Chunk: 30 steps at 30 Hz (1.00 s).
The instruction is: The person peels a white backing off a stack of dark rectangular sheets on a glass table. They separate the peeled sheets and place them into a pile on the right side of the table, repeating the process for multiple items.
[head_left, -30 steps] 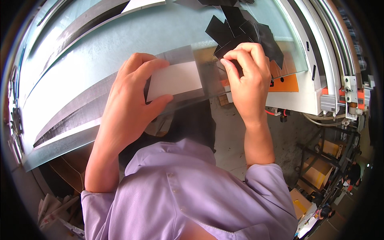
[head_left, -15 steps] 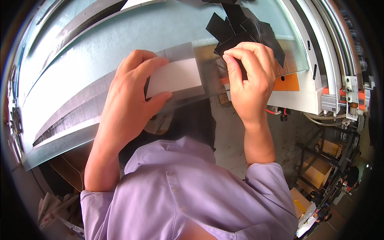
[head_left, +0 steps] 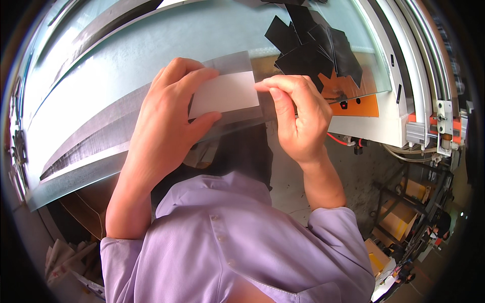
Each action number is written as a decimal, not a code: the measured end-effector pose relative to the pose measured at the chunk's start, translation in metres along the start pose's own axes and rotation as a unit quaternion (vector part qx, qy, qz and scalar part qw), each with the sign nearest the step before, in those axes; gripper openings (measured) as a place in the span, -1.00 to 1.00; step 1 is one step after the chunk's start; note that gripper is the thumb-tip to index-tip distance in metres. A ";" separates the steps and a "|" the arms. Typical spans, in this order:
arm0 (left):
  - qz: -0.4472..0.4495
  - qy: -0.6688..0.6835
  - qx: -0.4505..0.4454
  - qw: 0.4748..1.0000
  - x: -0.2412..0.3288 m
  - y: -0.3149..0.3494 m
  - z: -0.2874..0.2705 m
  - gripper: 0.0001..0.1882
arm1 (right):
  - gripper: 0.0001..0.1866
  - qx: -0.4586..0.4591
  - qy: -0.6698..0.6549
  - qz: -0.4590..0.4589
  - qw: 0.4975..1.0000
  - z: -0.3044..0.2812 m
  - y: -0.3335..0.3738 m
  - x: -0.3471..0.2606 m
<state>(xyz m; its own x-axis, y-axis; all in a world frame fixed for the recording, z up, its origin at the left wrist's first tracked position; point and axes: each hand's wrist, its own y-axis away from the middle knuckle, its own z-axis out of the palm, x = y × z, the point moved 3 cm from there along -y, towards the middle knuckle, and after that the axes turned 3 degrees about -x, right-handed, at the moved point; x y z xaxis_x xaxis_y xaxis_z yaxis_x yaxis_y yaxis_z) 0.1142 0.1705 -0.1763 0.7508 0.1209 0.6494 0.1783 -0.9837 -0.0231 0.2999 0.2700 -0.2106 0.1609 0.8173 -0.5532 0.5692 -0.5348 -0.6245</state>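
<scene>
My left hand [head_left: 169, 113] spans a white rectangular card [head_left: 227, 94], fingers along its far edge and thumb on its near edge. Under and around the card, a grey, smooth band [head_left: 233, 61] shows on the glass tabletop [head_left: 166, 58]. At the card's right end is my right hand [head_left: 303, 113], thumb and forefinger closed together and the forefinger tip beside the card's edge. Whether anything thin is pinched there cannot be made out. Beyond the right hand lies a loose heap of black rectangular pieces [head_left: 305, 55], overlapping at various angles.
Long dark and silvery strips [head_left: 86, 146] lie along the table's left part. An orange plate [head_left: 366, 106] and a white machine frame [head_left: 374, 126] with rails stand at the right. Shelving with cardboard [head_left: 396, 219] stands at lower right, above a grey floor.
My right hand has moved left and slightly nearer, from the black heap to the card's right end. The left hand stays on the card almost unmoved.
</scene>
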 end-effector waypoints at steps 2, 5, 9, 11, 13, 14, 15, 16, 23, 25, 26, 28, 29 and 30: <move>0.005 0.001 0.000 1.000 -0.001 0.000 0.000 -0.43 | -0.92 -0.011 -0.008 -0.020 1.000 0.001 0.001 0.000; 0.011 0.002 0.001 1.000 0.000 0.000 0.000 -0.43 | -0.91 -0.011 -0.018 -0.018 1.000 0.005 0.002 0.000; 0.016 0.003 0.000 1.000 0.000 0.000 -0.001 -0.43 | -0.91 -0.011 -0.004 -0.016 1.000 0.007 0.002 0.001; 0.018 0.009 -0.002 1.000 0.000 -0.001 -0.001 -0.43 | -0.90 -0.010 -0.002 -0.019 1.000 0.008 0.002 0.001; 0.018 0.017 -0.002 1.000 -0.001 -0.001 -0.001 -0.43 | -0.90 -0.014 0.001 -0.015 1.000 0.009 0.002 0.001; 0.018 0.022 -0.003 1.000 -0.001 0.000 -0.001 -0.43 | -0.90 -0.015 0.003 -0.013 1.000 0.009 0.002 0.000; 0.016 0.026 -0.004 1.000 -0.001 0.001 -0.002 -0.44 | -0.89 -0.016 0.007 -0.019 1.000 0.009 0.002 -0.001; 0.021 0.028 0.016 0.999 -0.001 0.003 -0.003 -0.44 | -0.88 -0.017 0.010 -0.024 1.000 0.010 0.000 -0.003; -0.017 -0.106 0.096 0.990 -0.027 0.046 -0.028 -0.54 | -0.75 -0.091 0.096 -0.071 0.989 0.013 -0.002 -0.021; -0.035 -0.095 0.120 0.988 -0.032 0.058 -0.029 -0.60 | -0.61 -0.134 0.131 -0.074 0.979 0.020 0.003 -0.032; -0.023 -0.100 0.132 0.986 -0.034 0.061 -0.028 -0.65 | -0.58 -0.145 0.128 -0.081 0.978 0.027 0.003 -0.040; -0.013 -0.092 0.130 0.987 -0.035 0.059 -0.029 -0.64 | -0.47 -0.180 0.107 -0.090 0.974 0.040 0.003 -0.054; -0.007 -0.089 0.129 0.988 -0.035 0.060 -0.030 -0.64 | -0.45 -0.197 0.099 -0.088 0.971 0.043 0.003 -0.060; -0.003 -0.091 0.131 0.987 -0.038 0.060 -0.032 -0.63 | -0.42 -0.211 0.093 -0.093 0.969 0.048 0.001 -0.064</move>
<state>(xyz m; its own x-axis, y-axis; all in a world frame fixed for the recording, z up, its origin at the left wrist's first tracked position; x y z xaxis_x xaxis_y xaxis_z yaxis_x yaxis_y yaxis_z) 0.0762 0.1023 -0.1785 0.8471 0.1729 0.5026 0.3243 -0.9173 -0.2311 0.2517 0.2069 -0.2019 0.1444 0.9366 -0.3193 0.8744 -0.2718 -0.4019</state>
